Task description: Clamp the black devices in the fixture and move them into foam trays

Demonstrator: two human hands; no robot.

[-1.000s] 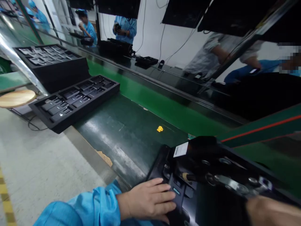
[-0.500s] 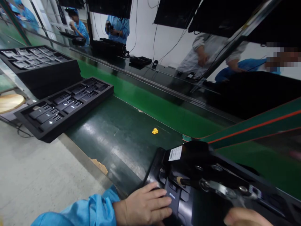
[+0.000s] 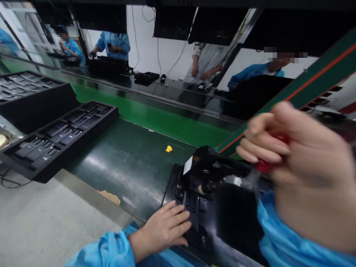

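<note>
A black machine with a metal clamp arm and a white label stands at the lower right of the bench. My left hand lies with its fingers spread on the machine's black base. Close to the camera, my right hand is wrapped round a red handle that joins the clamp arm, and it is somewhat blurred. The arm's tan tip points down at the base, just beyond my left fingers.
Black foam trays of dark devices stand at the left, one on a raised black box. A small yellow object lies on the green bench. Across the green strip, several people in blue or pale clothes work at another bench.
My right hand has risen from the lower edge with the red handle in it. My left hand stays on the base, its fingers shifted slightly. The view has turned to the right.
</note>
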